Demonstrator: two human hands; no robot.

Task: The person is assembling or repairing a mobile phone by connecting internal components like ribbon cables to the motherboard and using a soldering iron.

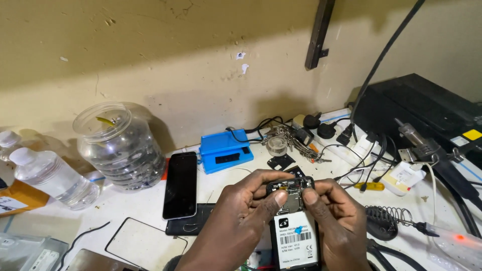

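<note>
An opened phone [294,226] with its back cover off lies upright between both hands, its white battery label and a small blue mark showing, the circuit board exposed at the top. My left hand [240,213] grips its left edge, thumb pressed on the top board. My right hand [335,221] holds the right edge, thumb and forefinger pinching at the same top area. What the fingertips pinch is too small to tell.
A black phone [181,184] lies face up to the left over another dark device. A clear plastic jar [119,146], a water bottle [52,178], a blue box [225,149], a power strip with plugs [346,145], a soldering iron in its coil stand [401,218] and a black box [427,108] crowd the white bench.
</note>
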